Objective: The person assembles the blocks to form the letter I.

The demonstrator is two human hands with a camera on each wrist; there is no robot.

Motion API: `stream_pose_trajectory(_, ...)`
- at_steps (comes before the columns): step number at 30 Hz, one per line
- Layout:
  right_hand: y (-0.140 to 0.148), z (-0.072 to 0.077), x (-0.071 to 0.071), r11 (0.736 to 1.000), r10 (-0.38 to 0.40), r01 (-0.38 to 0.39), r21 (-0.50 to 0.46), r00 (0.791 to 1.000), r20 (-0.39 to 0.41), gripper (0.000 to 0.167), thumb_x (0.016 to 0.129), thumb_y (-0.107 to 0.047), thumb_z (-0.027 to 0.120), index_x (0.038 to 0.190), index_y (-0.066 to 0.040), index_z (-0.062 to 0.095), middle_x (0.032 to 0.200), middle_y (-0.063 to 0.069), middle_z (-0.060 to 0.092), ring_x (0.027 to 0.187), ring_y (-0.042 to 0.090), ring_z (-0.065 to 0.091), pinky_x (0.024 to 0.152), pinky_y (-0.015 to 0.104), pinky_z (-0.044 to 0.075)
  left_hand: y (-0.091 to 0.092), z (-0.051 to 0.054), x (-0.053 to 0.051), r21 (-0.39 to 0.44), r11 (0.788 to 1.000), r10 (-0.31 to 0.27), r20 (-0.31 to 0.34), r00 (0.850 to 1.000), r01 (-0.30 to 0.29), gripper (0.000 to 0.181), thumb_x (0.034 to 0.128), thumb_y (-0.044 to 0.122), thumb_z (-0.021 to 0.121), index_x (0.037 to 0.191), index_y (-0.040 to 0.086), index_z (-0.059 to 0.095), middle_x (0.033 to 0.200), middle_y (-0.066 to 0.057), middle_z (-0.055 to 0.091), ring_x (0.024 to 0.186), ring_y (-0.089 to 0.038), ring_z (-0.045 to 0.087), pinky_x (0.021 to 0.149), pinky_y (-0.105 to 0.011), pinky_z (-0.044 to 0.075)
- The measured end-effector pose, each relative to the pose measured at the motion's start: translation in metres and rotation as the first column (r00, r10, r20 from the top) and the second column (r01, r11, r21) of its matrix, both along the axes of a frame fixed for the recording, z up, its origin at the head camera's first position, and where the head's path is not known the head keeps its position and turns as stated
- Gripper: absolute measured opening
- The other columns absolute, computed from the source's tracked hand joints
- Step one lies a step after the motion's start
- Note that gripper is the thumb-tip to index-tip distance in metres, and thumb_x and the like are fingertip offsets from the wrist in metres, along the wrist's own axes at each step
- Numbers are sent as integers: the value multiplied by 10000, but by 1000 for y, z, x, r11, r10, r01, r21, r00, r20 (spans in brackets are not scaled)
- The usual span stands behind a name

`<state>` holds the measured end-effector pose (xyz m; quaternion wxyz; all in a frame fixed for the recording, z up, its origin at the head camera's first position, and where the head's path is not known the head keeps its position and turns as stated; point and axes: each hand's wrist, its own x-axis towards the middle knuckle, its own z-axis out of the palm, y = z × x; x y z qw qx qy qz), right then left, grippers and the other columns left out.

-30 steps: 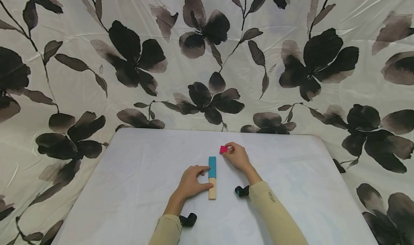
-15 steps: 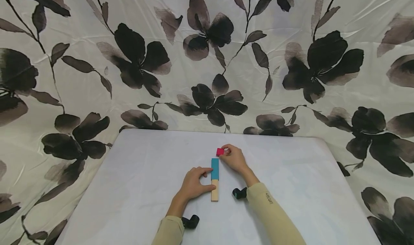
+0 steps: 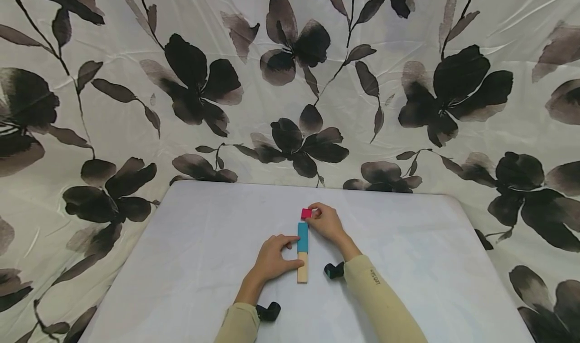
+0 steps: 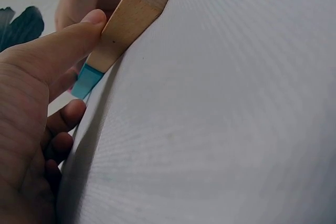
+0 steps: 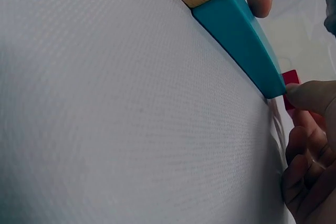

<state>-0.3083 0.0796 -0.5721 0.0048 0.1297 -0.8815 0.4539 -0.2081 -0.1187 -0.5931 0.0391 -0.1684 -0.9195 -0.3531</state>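
A blue block (image 3: 303,237) and a plain wooden block (image 3: 302,272) lie end to end in one line on the white tabletop. My left hand (image 3: 273,257) is at their left side, its index fingertip at the blue block and its thumb on the wooden one. In the left wrist view the wooden block (image 4: 123,30) bears the number 49 on its end. My right hand (image 3: 328,223) pinches a small red block (image 3: 306,213) just past the far end of the blue one. A narrow gap shows between red and blue in the head view.
The white tabletop (image 3: 217,222) has its far edge against a hanging cloth (image 3: 254,81) with dark flowers. Black wrist cameras sit at the left wrist (image 3: 269,312) and right wrist (image 3: 334,270).
My right hand has brought the red block leftward, from beyond the blue block's right side to in line with its far end. The left hand keeps its place at the blocks.
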Motion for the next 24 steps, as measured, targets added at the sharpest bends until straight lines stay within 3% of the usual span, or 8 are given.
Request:
stream_pose_trajectory(10, -5, -1, -2, 1000, 14, -14, 8, 1000, 7, 293, 842, -128, 750, 1117, -65, 670, 725, -17, 579, 635, 127, 521, 598, 281, 431, -1, -2, -1, 7, 1000, -9, -33, 999, 9, 631, 715, 527, 815, 1237, 205, 667, 877, 111, 528, 798, -101, 449, 712, -307, 385)
stream_pose_trajectory(24, -7, -1, -6, 999, 23, -23, 34, 1000, 11, 301, 836, -130, 754, 1117, -62, 670, 713, -31, 589, 635, 115, 520, 613, 286, 423, 0, -4, -1, -10, 1000, 8, -7, 1000, -8, 619, 715, 524, 817, 1241, 238, 661, 876, 121, 519, 803, -97, 445, 723, -305, 385)
